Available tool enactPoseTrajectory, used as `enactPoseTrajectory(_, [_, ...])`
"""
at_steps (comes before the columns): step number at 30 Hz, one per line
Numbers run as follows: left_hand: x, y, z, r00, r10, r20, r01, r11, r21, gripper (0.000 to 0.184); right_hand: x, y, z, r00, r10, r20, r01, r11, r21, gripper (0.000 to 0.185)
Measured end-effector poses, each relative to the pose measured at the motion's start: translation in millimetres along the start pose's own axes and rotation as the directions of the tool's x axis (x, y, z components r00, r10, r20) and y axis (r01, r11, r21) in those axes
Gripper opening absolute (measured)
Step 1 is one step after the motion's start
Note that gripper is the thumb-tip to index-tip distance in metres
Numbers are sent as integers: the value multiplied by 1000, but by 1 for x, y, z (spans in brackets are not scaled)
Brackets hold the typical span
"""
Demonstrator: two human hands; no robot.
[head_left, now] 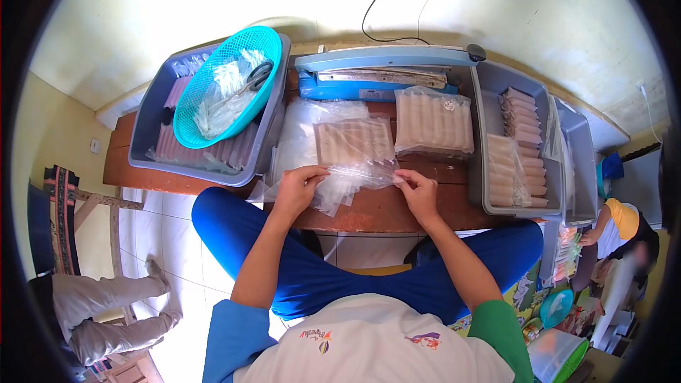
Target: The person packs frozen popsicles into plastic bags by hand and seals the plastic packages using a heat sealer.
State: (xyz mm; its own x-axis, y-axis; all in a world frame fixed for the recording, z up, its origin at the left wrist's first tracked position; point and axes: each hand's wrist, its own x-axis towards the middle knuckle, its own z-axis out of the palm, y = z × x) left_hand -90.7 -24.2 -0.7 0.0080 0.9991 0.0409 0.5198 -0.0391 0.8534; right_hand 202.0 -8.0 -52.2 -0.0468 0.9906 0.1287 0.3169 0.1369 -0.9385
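Both my hands are at the near end of a clear bag [345,143] of brownish tubes, flat on the wooden surface [386,218] in front of me. Left hand [294,190]: fingers pinching the film at its near left. Right hand [420,191]: fingertips pinched together on the near right corner. Film between them creased and slack; it looks unsealed, though glare makes that uncertain.

Tubes already inside, in a row; by my judgement, filling is done and the near end is left to close. Filled pack [434,122] just to the right, apparently finished. More packed tubes in the grey bin [518,211] farther right. Loose clear film [298,124] beneath and left of my bag. Blue long-armed device [383,55] behind, its arm lying across the back.
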Motion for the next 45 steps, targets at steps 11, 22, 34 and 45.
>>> enactPoseTrajectory(11, [42, 13, -22, 959, -73, -275, -68, 880, -470, 11, 54, -72, 6, 946, -278, -166, 287, 957, 31, 9])
enactPoseTrajectory(22, [34, 63, -30, 980, 26, -196, -150, 744, -651, 9, 49, -122, -40, 998, -44, 41, 36, 981, 191, 8])
enactPoseTrajectory(34, [18, 44, 0, 996, 29, -79, -76, 716, -694, 9, 27, -74, -52, 985, 18, 172, -93, 895, 436, 13])
enactPoseTrajectory(45, [16, 37, -3, 996, 82, -38, -86, 717, -692, 10, 28, -68, -52, 964, -22, 267, -59, 955, 290, 50])
